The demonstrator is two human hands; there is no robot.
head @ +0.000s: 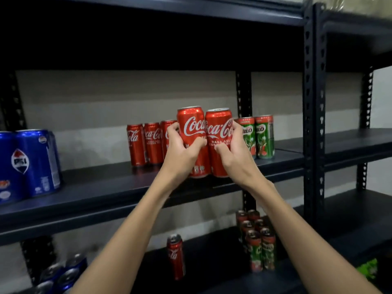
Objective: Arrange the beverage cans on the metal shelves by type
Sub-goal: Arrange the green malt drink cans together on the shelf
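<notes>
Left hand (180,149) fingers curled round one upright red Coca-Cola can (194,132); right hand (235,153) curled round a second red Coca-Cola can (218,136). Cans touch, at front edge of dark metal middle shelf (101,187). Behind: red cans row (148,143), green Milo cans (256,136).

Two forearms reach up into view from the bottom edge, both bare from near the elbow to the wrist — no sleeve or cuff shows on either. The left hand (180,148) and the right hand (234,152) are bare as well — no gloves, rings, watch or bands on the wrists or fingers that show. The fingernails that can be seen are short and plain.
</notes>
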